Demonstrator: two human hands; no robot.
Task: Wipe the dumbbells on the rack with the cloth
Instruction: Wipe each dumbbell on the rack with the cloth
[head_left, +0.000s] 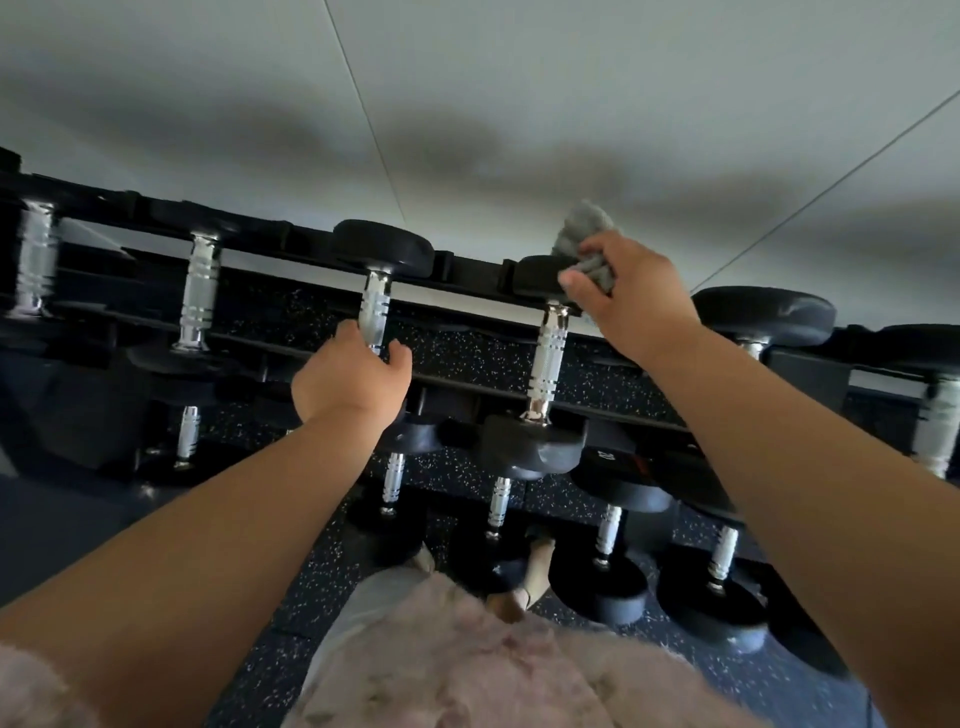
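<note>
The grey cloth (583, 244) sat right of centre, bunched in the right hand (631, 296) against a dumbbell's far head (537, 278). At centre, the left hand (349, 375) curled around the neighbouring dumbbell's chrome handle (375, 312) on the black rack (467, 270).

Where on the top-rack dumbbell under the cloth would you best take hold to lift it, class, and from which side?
Grip the dumbbell by its ribbed chrome handle, the one narrow part between the two wide black heads. Come from above and in front, fingers wrapping round the bar, since it lies open over the rack. The right hand holds the cloth on its far head; the left hand grips the neighbour's handle likewise.
</note>
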